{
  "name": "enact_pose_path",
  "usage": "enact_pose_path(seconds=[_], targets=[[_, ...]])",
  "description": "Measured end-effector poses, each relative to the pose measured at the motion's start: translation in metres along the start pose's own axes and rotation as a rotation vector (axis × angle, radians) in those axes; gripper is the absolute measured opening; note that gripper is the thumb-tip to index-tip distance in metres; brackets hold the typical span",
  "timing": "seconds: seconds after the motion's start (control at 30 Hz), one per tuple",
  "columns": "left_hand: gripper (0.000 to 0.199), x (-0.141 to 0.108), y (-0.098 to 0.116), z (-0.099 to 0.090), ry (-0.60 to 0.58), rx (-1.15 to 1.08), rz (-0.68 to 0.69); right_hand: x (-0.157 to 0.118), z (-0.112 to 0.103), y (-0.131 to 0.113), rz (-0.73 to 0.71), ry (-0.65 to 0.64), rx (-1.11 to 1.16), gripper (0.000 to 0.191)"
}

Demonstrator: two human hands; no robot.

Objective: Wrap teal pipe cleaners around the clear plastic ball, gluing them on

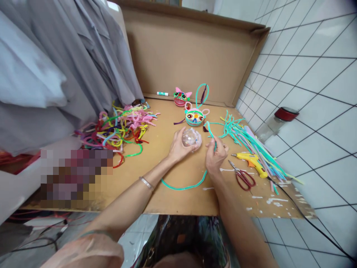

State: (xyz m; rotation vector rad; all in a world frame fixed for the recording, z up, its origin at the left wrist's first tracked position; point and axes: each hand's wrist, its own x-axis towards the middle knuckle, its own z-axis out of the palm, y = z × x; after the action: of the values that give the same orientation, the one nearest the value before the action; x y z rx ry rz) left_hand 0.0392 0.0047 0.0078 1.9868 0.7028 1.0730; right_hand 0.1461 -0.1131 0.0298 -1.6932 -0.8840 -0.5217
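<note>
My left hand (178,146) is closed around a clear plastic ball (191,139) near the middle of the table. Just right of it, my right hand (216,153) pinches a turquoise pipe cleaner (210,130), whose tip sticks up past the fingers. A turquoise length (182,188) curves over the table beneath my forearms; whether it is the same piece I cannot tell. Beyond my hands sits a decorated animal head (195,117) with pink ears, a turquoise loop and dark tassels. Behind it is a second head (181,97) with pink pointed ears and a red mouth.
Mixed pipe cleaners (125,124) are heaped at left, and a turquoise and pastel bundle (251,143) lies right. Red-handled scissors (243,178) and a yellow glue gun (252,163) with a black cord are by my right hand. A cardboard wall (192,56) backs the table; a glue stick (162,93) lies there.
</note>
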Motion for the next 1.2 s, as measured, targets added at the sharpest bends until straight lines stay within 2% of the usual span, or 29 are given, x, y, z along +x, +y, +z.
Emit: enact_pose_path(seconds=[0.2, 0.43, 0.6, 0.7, 0.77, 0.83, 0.87, 0.93, 1.07, 1.13, 1.2], targets=[[0.088, -0.003, -0.002, 0.003, -0.021, -0.047, 0.15, -0.001, -0.004, -0.003, 0.023, 0.006, -0.018, 0.038], [0.089, 0.017, -0.009, 0.008, 0.102, -0.101, 0.093, -0.002, -0.004, -0.003, 0.008, 0.023, -0.007, 0.038], [0.092, 0.027, -0.016, 0.013, 0.059, -0.056, 0.087, -0.002, -0.005, -0.005, -0.036, 0.062, 0.021, 0.037], [0.094, 0.023, -0.01, 0.007, 0.074, 0.001, 0.108, -0.001, -0.007, -0.006, -0.036, 0.071, 0.018, 0.038], [0.08, 0.016, 0.0, 0.0, 0.148, 0.026, 0.126, -0.001, -0.008, -0.007, -0.038, 0.063, 0.018, 0.038], [0.056, 0.008, 0.014, -0.007, 0.227, -0.016, 0.128, -0.002, -0.01, -0.01, -0.078, 0.056, 0.042, 0.036], [0.047, 0.005, 0.021, -0.009, 0.236, -0.081, 0.106, -0.003, -0.011, -0.011, -0.116, 0.046, 0.055, 0.035], [0.045, 0.001, 0.033, -0.013, 0.171, -0.29, -0.005, -0.007, -0.015, -0.015, -0.215, -0.008, 0.057, 0.033], [0.053, 0.006, 0.047, -0.02, -0.078, -0.778, -0.395, -0.023, -0.027, -0.021, -0.38, -0.22, 0.032, 0.031], [0.042, 0.01, 0.05, -0.025, -0.156, -0.964, -0.529, -0.035, -0.035, -0.024, -0.398, -0.336, 0.071, 0.031], [0.03, 0.013, 0.053, -0.031, -0.186, -1.082, -0.571, -0.045, -0.043, -0.028, -0.336, -0.432, 0.142, 0.031]])
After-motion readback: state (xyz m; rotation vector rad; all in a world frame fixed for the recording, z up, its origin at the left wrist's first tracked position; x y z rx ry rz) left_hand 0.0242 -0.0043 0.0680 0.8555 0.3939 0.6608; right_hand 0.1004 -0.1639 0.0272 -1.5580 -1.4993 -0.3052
